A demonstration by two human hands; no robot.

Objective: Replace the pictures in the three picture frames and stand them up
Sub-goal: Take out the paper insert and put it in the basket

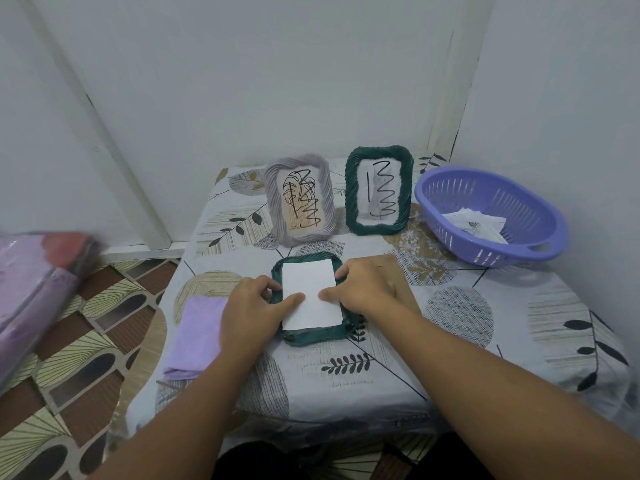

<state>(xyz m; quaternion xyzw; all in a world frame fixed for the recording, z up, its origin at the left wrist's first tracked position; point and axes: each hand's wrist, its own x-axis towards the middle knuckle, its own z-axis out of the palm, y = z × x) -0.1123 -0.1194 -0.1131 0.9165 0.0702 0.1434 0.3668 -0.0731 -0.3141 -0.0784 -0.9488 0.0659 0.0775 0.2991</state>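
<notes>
Both hands, left (250, 308) and right (363, 289), press flat fingers on smooth white paper (310, 296) over a ridged green frame (311, 336) mid-surface.

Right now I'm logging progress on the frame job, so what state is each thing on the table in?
grey frame: upright, scribbled picture showing.
green frame at the back: upright, scribbled picture showing.
green frame in front: lying flat, face down.
white sheet: lying on that frame's back.
left hand: fingertip on the sheet.
right hand: fingertip on the sheet.
purple basket: upright, papers inside.
purple cloth: folded, flat.
</notes>
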